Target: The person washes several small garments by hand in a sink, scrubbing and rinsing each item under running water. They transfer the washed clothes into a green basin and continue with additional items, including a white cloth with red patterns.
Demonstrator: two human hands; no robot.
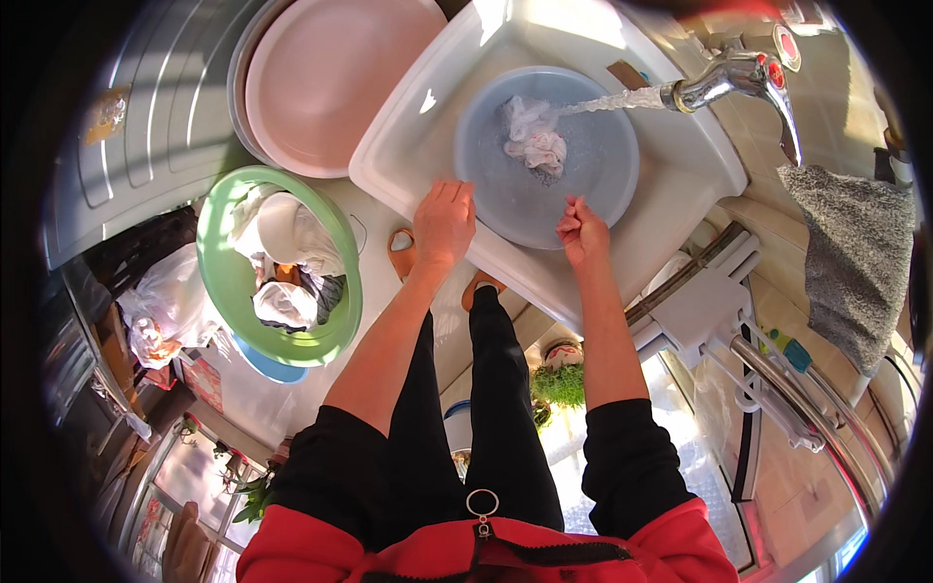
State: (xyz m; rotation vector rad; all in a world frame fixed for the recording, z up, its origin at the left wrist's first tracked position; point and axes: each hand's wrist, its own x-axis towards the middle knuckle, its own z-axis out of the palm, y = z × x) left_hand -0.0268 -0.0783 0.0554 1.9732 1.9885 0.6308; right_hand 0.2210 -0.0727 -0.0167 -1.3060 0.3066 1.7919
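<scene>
Running water from a chrome tap (724, 87) falls into a grey-blue plastic basin (593, 175) inside a white sink (397, 146). A crumpled white cloth (535, 146) lies in the water. My left hand (443, 222) is at the sink's front edge, left of the basin, fingers slightly bent and not gripping anything visible; whether it touches the edge is unclear. My right hand (583, 233) is over the basin's near rim with curled fingers and nothing visible in them.
A green tub (330, 330) of laundry sits at left over a blue basin (272, 364). Pink basins (321, 87) stand behind it beside a grey appliance (146, 165). A grey towel (846, 262) and metal rails (777, 379) are at right, a plant (559, 387) below.
</scene>
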